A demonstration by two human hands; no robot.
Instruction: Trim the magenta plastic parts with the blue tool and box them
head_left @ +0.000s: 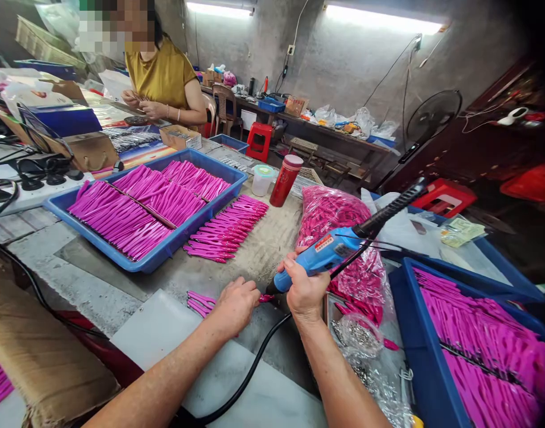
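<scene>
Clock centred on the driver's tip. We've got the driver (pixel 325 252) in our R hand (pixel 305 285), fingers clenched round its blue body. Its long axis runs approx 2 to 8 o'clock: ribbed black tail up at 2, tip down at 8, right by the pink piece (pixel 266 298); can't tell if they touch. That piece is low over the desk (pixel 281 223), pinched in our L fingers; most of it's hidden by the L hand (pixel 234 306), visible end pointing approx 3.

Loose pieces (pixel 199 303) lie just past the L hand at 9, partly covered by it. A row of pieces (pixel 227 232) sits at 11, w/ the big tray (pixel 120 260) of pink stuff beyond at 10. Tub (pixel 262 181) & red flask (pixel 286 181) stand nr 12. Clear bag (pixel 334 208) of pink parts at 1–2, right behind the driver, which cuts across our view of it. Metal bits (pixel 359 333) in clear plastic at 4; blue crate (pixel 417 351), full of pink pieces, approx 3–4.

In the way: the black cord (pixel 263 351) loops btwn our forearms, down to 7, over a pale sheet (pixel 160 324). Co-worker (pixel 163 74) in a mustard top sits well apart at 11.
</scene>
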